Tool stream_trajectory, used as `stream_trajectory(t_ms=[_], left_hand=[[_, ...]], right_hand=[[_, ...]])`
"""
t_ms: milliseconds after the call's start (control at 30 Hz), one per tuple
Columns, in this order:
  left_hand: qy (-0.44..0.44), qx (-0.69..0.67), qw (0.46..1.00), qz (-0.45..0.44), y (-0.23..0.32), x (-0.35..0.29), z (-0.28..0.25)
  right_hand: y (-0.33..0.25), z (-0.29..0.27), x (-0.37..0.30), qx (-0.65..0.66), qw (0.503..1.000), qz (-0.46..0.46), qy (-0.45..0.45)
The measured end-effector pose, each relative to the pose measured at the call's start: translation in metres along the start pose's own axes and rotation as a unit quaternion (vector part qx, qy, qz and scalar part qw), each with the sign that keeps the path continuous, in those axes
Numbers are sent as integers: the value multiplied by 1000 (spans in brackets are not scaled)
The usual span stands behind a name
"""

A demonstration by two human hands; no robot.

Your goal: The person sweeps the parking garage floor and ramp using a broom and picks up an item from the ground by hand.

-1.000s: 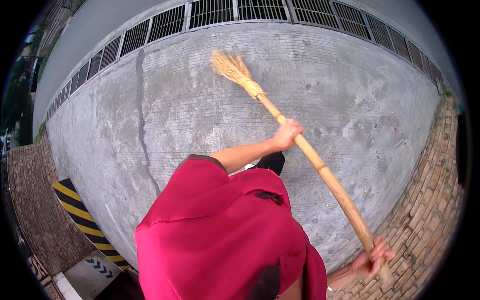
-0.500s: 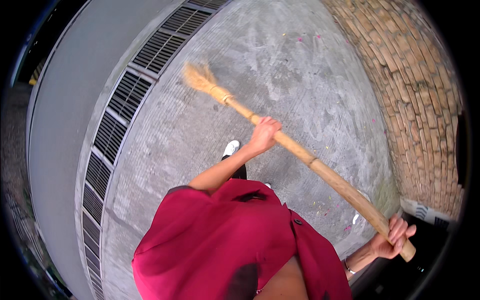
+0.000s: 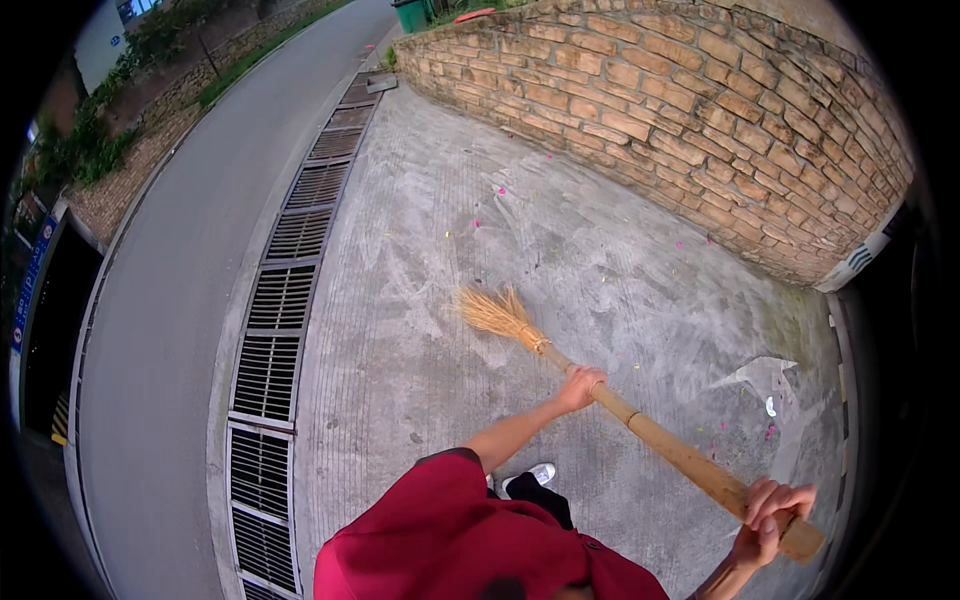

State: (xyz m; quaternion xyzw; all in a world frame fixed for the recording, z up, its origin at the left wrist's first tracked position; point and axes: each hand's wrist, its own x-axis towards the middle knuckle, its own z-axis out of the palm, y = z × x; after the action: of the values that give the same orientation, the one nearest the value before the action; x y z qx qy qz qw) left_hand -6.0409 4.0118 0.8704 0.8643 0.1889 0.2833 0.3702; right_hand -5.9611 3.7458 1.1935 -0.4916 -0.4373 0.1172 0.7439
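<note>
A straw broom (image 3: 675, 452) with a thick bamboo handle slants across in front of me, its bristles up and left, its butt end down at the lower right. My left hand (image 3: 581, 388) is wrapped round the handle just behind the bristle binding. Near the butt end, my right hand (image 3: 774, 510) grips the handle, some fingers curled over the top. The splayed bristles (image 3: 503, 318) are over the grey concrete ground (image 3: 420, 370); whether they touch it I cannot tell. Pink petals (image 3: 477, 224) and small yellow bits lie scattered about, more of them to the right.
A metal drain grate (image 3: 277, 300) runs along the left, with a grey road (image 3: 160, 360) beyond. A stone wall (image 3: 640, 110) bounds the far and right sides. A green bin (image 3: 411, 15) stands far off. My white shoe (image 3: 542, 472) shows below the broom.
The view has shifted upward, showing more of the wall and road. The broom remains in both hands; its bristles now appear lower and further right in the picture, less blurred.
</note>
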Motion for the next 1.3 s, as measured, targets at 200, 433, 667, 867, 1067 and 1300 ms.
stream_trajectory(t_ms=[200,433,667,867,1067,1300], left_hand=[[-35,6,997,62,-5,55,-3],[-259,50,964,-11,-78,-21,8],[-269,-13,960,71,-78,51,-14],[-483,-211,817,233,50,20,41],[-580,-362,628,372,204,-53,71],[-648,-294,596,371,151,-123,101]], right_hand=[[-2,-2,14,-72,992,-41,93],[66,1,4,70,980,12,185],[22,-11,6,-38,957,-41,283],[-130,58,-95,-229,744,-187,599],[-236,211,-136,-506,475,-299,655],[-149,209,-125,-591,196,-244,743]])
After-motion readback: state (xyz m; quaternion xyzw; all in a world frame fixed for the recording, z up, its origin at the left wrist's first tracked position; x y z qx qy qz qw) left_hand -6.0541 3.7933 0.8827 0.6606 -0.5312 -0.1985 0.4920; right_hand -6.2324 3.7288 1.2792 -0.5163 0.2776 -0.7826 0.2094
